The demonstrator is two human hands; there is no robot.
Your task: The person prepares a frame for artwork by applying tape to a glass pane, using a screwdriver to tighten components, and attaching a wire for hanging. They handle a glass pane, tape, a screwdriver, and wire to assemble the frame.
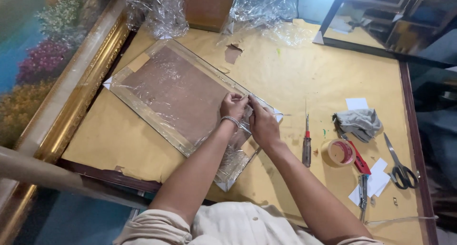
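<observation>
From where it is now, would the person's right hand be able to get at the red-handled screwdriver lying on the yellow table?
Probably yes. The right hand rests on the plastic-wrapped picture frame, and the red-handled screwdriver lies just beside it on the bare yellow table, with nothing between them. Both hands are pinching the wrap, so it would have to let go.

The table covering (pixel 295 73) is mustard yellow, the wrapped frame (pixel 176 95) brown under clear film. The screwdriver (pixel 307 142) has a red band, the cloth (pixel 358 122) is grey, and the far-left picture frame (pixel 81 83) gold

Bare table top (pixel 295 78) beyond the hands; screwdriver (pixel 307 142), tape roll (pixel 339 152), scissors (pixel 401 166) crowding the right.
</observation>
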